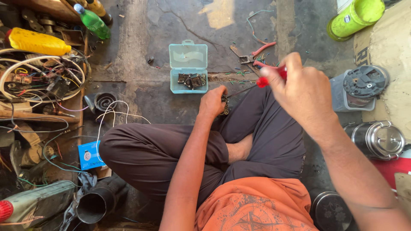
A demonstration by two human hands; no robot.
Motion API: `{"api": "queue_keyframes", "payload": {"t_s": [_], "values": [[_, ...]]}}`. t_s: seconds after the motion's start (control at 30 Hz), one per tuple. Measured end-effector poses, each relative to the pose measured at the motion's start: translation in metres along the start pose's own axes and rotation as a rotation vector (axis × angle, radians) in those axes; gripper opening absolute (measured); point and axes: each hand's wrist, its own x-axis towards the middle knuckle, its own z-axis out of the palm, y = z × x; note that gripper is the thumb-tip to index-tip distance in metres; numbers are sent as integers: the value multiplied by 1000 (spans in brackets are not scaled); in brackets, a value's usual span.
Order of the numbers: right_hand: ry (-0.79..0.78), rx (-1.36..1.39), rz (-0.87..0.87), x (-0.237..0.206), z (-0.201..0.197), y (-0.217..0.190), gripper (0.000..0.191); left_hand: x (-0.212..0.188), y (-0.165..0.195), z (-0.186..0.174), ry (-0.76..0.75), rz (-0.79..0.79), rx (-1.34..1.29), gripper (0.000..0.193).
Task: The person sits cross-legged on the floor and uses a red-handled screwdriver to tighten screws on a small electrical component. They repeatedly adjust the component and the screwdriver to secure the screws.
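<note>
The left hand point(212, 102) pinches a small dark component point(224, 107); the right hand point(299, 87) grips a red-handled screwdriver point(269, 78) against it. More components wait in the open teal box point(188, 68).

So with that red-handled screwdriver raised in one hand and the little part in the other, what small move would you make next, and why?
Probably ease the tip down and seat it squarely on the small dark part before turning. The right hand grips the red-handled screwdriver high, its thin shaft slanting toward the part pinched in the left hand above the knee. Whether the tip already touches is too small to tell.
</note>
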Motion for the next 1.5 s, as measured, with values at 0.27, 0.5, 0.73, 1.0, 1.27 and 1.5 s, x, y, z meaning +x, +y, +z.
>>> {"api": "queue_keyframes", "payload": {"t_s": [0.27,0.5,0.73,1.0,1.27,1.5], "values": [[13,405,-548,3,-15,12,8,3,-2,3,18,47,68,25],[149,40,-162,-4,-2,9,30,3,0,4,10,50,77,25],[16,470,-521,-1,-10,26,21,4,-1,5,28,48,80,23],[-45,74,-363,3,-15,24,22,3,2,2,20,52,86,24],[-52,287,-499,-2,-17,20,40,4,2,2,15,45,104,24],[35,298,-745,1,-26,15,12,4,2,2,6,20,99,25]]}}
